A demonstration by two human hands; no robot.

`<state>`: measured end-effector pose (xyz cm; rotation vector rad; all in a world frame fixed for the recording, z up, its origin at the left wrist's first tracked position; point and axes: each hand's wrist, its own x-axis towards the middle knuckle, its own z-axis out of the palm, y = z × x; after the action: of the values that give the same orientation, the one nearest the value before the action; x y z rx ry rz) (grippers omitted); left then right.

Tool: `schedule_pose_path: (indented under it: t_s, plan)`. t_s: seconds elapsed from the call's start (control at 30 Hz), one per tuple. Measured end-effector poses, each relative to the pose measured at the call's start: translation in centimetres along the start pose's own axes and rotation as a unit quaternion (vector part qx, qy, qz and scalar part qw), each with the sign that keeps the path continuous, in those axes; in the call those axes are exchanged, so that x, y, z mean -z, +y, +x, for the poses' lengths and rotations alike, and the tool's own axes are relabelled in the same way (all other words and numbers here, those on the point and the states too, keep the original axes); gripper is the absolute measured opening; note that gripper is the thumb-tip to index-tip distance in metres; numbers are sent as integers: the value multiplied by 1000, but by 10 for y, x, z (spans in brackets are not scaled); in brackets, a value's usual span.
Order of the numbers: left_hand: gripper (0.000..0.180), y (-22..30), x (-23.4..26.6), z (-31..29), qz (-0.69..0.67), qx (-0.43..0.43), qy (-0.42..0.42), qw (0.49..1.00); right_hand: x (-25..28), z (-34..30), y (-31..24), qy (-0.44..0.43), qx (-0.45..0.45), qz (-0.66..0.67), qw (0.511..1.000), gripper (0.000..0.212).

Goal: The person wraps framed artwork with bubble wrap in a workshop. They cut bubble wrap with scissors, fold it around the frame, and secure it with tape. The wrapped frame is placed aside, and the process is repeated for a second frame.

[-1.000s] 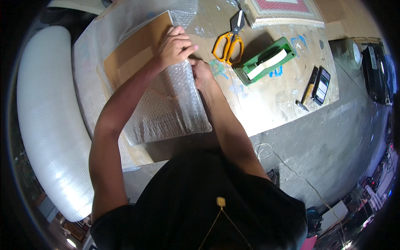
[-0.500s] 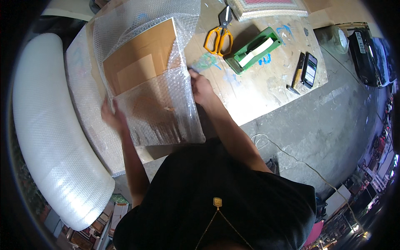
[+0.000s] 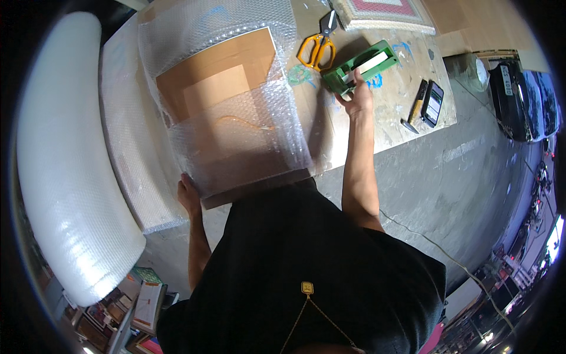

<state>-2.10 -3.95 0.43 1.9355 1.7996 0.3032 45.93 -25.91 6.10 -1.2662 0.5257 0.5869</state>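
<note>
A flat brown cardboard-backed panel lies partly covered by clear bubble wrap, its lower edge overhanging the table's near side against my shirt. At the panel's lower left corner, my left hand is closed on the wrapped edge, some fingers hidden beneath. My right hand reaches to a green tape dispenser with a pale roll of tape. Its thumb and fingers grip the dispenser's near left side. Orange-handled scissors lie just left of the dispenser.
A large roll of bubble wrap stands along the left. On the table's right side rest a knife with a tan handle and a phone. A wrapped frame lies at the back; a cable crosses the floor.
My right hand has left the wrap's right edge and moved right and away to the tape dispenser. My left hand has slid nearer, to the lower corner. The wrap's near flap lies flatter.
</note>
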Motion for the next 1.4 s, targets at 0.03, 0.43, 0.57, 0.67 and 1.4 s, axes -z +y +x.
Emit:
schedule_pose_path:
  t_s: [0.03,0.43,0.57,0.67,1.4]
  plan:
    - [60,8,2,-19,-2,11,-6,1000,2,4,1,-15,-4,71,997,36]
    - [44,-50,-6,-137,-301,130,-91,940,74,63,55,-165,341,-261,888,43]
    - [44,-51,-5,-160,-399,156,-127,895,65,23,33,33,314,-604,731,37]
    - [45,-51,-11,-164,-410,145,-125,892,73,21,19,-65,170,-382,906,24]
    - [52,-37,-4,-221,-616,149,40,773,-132,-234,285,-838,360,-409,3,18]
